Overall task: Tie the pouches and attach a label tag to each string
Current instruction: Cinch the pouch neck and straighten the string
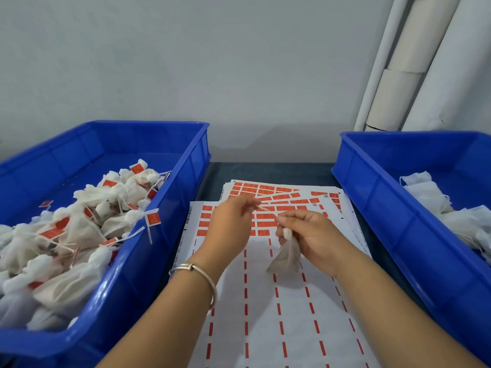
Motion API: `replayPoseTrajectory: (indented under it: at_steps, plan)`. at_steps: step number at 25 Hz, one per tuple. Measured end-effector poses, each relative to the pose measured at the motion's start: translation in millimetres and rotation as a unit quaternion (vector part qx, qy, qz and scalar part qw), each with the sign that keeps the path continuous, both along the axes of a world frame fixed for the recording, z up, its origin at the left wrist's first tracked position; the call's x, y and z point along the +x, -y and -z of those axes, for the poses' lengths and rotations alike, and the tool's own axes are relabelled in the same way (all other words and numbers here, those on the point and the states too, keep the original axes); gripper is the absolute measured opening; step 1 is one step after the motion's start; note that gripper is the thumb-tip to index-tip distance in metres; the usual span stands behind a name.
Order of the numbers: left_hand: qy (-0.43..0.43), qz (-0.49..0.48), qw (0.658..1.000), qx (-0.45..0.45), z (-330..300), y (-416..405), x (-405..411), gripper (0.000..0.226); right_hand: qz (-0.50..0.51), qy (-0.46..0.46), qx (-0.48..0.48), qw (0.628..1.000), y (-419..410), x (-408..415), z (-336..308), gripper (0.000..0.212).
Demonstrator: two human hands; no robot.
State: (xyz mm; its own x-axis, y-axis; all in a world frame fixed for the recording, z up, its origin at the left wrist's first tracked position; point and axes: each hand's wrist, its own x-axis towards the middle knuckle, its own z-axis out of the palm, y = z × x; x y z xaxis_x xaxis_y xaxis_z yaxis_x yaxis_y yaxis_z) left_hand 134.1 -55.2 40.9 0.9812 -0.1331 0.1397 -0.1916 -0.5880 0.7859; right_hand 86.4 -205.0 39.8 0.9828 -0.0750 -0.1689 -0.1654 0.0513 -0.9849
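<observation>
1. A small white pouch is gripped at its gathered neck by the curled fingers of the right hand, hanging above the label sheets at centre.
2. The pouch's string is pinched by the left hand, stretched between both hands.
3. Tagged pouches are piled in the left blue bin.
4. Untagged pouches are seen in the right blue bin.
</observation>
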Motion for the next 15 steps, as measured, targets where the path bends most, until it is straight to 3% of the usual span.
replayPoseTrajectory:
  at_steps: [4, 9, 15]
  plan:
    - [-0.079, 0.039, 0.989, 0.121, 32.5, 11.8, 11.5, 0.041, 0.045, -0.049, 0.109, 0.992, 13.6, 10.3, 8.3, 0.012]
    - [-0.039, 0.065, 0.969, 0.237, 67.1, 11.3, 13.3, 0.073, 0.050, -0.080, 0.192, 0.977, 19.4, 14.5, 28.1, 0.012]
    - [-0.005, 0.063, 0.955, 0.290, 77.5, 15.5, 20.4, 0.076, 0.021, -0.072, 0.196, 0.978, 20.8, 18.3, 35.1, 0.018]
